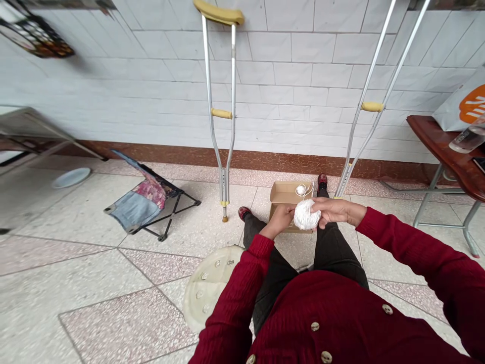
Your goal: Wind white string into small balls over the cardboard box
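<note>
A ball of white yarn (306,216) is held between my two hands, above my knees. My right hand (332,211) is closed on its right side, with the thumb over the top. At its left edge, my left hand (282,219) has its fingers pinched together, touching the ball or its strand; which of these I cannot tell. Beyond the ball, an open cardboard box (282,192) sits on the floor between my feet. A smaller white ball (301,190) with a loose strand lies in it. My hands cover part of the box.
Two crutches (222,114) (369,107) lean against the tiled wall. On the left stand a folding chair (146,199) and a table (22,121), with a pale plate (71,177) on the floor. A round pale lid-like disc (200,298) lies by my left leg. A brown table (435,146) stands right.
</note>
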{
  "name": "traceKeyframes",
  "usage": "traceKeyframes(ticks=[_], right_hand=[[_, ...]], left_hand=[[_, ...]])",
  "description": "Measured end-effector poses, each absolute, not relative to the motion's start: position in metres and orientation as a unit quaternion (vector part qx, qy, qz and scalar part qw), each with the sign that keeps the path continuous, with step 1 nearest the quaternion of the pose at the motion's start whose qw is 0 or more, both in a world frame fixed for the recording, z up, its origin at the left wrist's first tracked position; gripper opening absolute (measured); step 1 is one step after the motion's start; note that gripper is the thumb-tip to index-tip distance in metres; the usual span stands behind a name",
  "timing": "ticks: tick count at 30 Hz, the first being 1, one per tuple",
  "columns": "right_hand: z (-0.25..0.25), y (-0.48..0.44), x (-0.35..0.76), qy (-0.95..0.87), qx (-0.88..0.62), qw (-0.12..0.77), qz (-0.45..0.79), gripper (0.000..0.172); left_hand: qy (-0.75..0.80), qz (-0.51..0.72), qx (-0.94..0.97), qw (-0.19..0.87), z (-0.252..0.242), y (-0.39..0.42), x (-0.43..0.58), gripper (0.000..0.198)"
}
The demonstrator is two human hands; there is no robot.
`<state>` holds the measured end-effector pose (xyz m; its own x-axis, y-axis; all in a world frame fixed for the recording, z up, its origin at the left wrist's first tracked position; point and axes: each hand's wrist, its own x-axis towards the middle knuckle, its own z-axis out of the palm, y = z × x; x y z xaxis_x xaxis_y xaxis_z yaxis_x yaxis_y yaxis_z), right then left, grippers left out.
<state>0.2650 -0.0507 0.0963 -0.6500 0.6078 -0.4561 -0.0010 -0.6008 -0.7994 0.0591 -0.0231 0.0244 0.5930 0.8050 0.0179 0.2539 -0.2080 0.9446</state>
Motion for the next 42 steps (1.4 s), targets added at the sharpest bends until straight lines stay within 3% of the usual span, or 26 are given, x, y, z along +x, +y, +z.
traceKeyframes(ticks=[7,13,17,19,23,28,32,34,37,39,42], right_hand=[[0.062,-0.057,0.267,-0.541,-0.546,0.149,0.622,0.043],[0.043,-0.038,0.270,-0.704,-0.656,0.042,0.269,0.056],[0.040,-0.029,0.272,-0.662,-0.668,0.087,0.328,0.066],[0.041,-0.028,0.274,-0.656,-0.656,0.104,0.358,0.057],[0.046,-0.026,0.273,-0.711,-0.652,0.077,0.251,0.040],[0.061,-0.016,0.274,-0.712,-0.686,0.060,0.137,0.048],[0.072,-0.005,0.290,-0.697,-0.692,0.099,0.162,0.042],[0.072,-0.003,0.298,-0.679,-0.676,0.125,0.258,0.038],[0.069,-0.005,0.301,-0.633,-0.623,0.171,0.428,0.034],[0.070,-0.008,0.297,-0.625,-0.593,0.186,0.472,0.032],[0.079,-0.013,0.287,-0.648,-0.584,0.175,0.456,0.032]], left_hand=[[0.326,0.149,0.858,0.369,0.059,0.005,0.070,0.031],[0.325,0.089,0.828,0.447,0.076,0.018,0.067,0.033],[0.325,0.119,0.756,0.556,0.073,0.009,0.057,0.030],[0.328,0.142,0.712,0.605,0.069,0.002,0.050,0.030],[0.385,0.161,0.686,0.596,0.060,-0.005,0.042,0.027],[0.428,0.150,0.690,0.564,0.048,-0.004,0.035,0.021],[0.423,0.161,0.677,0.580,0.030,-0.001,0.010,0.024],[0.428,0.167,0.690,0.559,0.017,0.001,-0.002,0.026],[0.475,0.180,0.738,0.444,0.003,0.003,-0.004,0.021],[0.499,0.214,0.752,0.374,0.001,0.004,0.008,0.033],[0.456,0.294,0.763,0.353,0.008,0.006,0.038,0.049]])
